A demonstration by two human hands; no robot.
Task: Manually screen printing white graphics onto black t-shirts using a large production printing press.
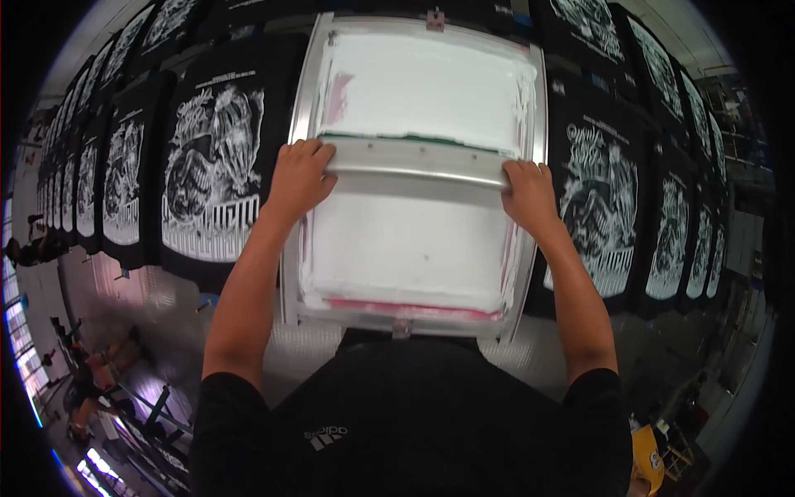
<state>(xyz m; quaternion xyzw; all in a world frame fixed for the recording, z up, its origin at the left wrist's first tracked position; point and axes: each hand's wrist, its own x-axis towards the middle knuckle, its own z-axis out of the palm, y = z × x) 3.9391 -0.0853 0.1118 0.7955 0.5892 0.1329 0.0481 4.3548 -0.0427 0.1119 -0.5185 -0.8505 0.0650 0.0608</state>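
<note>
A rectangular metal frame (538, 108) lies in front of me, its long sides running away from my chest. Across its middle sits a wide silver squeegee (422, 160), with a green blade (414, 137) showing along its far edge. My left hand (305, 178) is closed on the squeegee's left end, near the frame's left side, fingers curled over the top; my right hand (530, 195) is closed likewise on the right end, near the frame's right side. White ink (422, 87) covers the frame's inside beyond the squeegee, thick and smeared toward the edges, with a pinkish patch at far left. The nearer part inside the frame is white too, with a reddish-pink strip (406, 309) along its near end. A small clamp (436, 21) sits at the middle of the frame's far end, another (402, 329) at its near end. Left of the frame, black shirts (217, 157) with white printed pictures stretch off in a row; more black shirts (598, 190) stand in a row to its right. Well left of the frame is another person (37, 248), small and dim.
</note>
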